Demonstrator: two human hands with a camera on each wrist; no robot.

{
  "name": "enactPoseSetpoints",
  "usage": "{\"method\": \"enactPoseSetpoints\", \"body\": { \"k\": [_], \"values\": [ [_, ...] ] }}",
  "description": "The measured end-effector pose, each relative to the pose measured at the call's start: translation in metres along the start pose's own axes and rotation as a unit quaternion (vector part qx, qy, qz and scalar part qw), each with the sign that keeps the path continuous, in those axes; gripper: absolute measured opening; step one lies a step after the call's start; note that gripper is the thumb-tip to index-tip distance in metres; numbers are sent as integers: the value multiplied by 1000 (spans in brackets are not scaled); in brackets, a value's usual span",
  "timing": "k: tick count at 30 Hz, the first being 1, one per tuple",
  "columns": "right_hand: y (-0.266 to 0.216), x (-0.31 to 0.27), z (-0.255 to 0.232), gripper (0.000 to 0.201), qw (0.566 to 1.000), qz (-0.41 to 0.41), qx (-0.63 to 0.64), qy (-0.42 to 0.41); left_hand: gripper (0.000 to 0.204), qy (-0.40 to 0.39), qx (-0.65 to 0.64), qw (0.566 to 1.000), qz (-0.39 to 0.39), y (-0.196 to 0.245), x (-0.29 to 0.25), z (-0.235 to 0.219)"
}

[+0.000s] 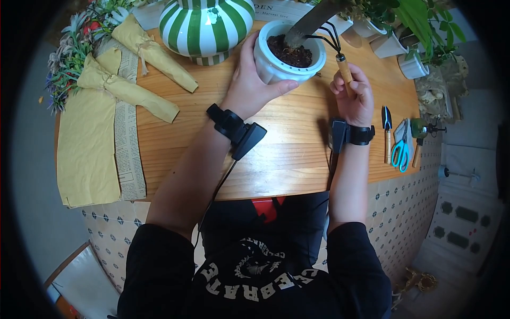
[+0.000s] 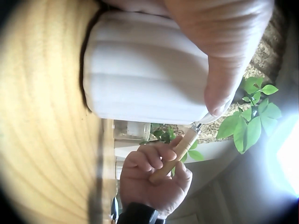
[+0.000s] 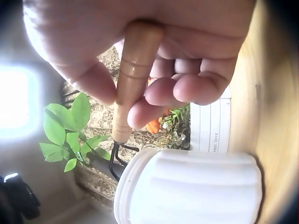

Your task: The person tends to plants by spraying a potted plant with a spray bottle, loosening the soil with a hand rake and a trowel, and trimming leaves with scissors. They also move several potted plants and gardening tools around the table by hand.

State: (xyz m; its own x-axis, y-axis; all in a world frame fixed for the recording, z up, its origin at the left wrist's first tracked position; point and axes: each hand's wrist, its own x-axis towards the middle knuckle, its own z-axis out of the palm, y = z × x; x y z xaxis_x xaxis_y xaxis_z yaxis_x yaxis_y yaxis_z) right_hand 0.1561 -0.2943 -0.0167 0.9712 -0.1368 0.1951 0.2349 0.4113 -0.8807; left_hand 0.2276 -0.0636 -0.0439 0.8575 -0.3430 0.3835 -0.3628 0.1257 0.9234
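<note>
A white ribbed pot (image 1: 289,74) with dark soil (image 1: 289,55) and a thick plant trunk (image 1: 313,22) stands at the table's back. My left hand (image 1: 249,87) holds its left side, the thumb along the front rim; in the left wrist view the thumb (image 2: 219,88) lies on the pot (image 2: 145,70). Right of the pot, my right hand (image 1: 353,95) grips the wooden handle (image 1: 344,69) of a small black-tined rake. In the right wrist view thumb and fingers pinch that handle (image 3: 135,70), and the tines (image 3: 117,158) reach over the rim of the pot (image 3: 201,186).
A green-striped vase (image 1: 207,29) stands left of the pot. Paper-wrapped flower bunches (image 1: 133,90) and brown paper (image 1: 87,149) lie at the left. A small trowel (image 1: 387,133) and teal-handled scissors (image 1: 401,154) lie at the right; small potted plants (image 1: 413,66) stand behind.
</note>
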Motion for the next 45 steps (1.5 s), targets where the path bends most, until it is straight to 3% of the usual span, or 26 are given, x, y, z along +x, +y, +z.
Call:
{"method": "enactPoseSetpoints", "body": {
  "k": [11, 17, 26, 35, 41, 45],
  "values": [
    [-2, 0, -7, 32, 999, 8, 35, -6, 107, -10, -23, 1000, -2, 4, 0, 0],
    [-3, -1, 6, 32, 993, 25, -75, 85, 105, -10, -19, 1000, -3, 4, 1, 0],
    [-4, 0, 0, 28, 997, 24, -45, 53, 106, -5, -11, 1000, -10, 3, 1, -1],
    [-1, -1, 3, 23, 990, 22, -74, 115, 107, -5, -25, 1000, -16, 2, 1, 0],
    [-2, -1, 2, 28, 999, 9, -6, 52, 108, -7, -20, 1000, -14, 0, 2, -1],
    [-2, -1, 4, 30, 997, 7, -40, 63, 109, -6, -21, 1000, -14, -2, 1, -1]
  ]
}}
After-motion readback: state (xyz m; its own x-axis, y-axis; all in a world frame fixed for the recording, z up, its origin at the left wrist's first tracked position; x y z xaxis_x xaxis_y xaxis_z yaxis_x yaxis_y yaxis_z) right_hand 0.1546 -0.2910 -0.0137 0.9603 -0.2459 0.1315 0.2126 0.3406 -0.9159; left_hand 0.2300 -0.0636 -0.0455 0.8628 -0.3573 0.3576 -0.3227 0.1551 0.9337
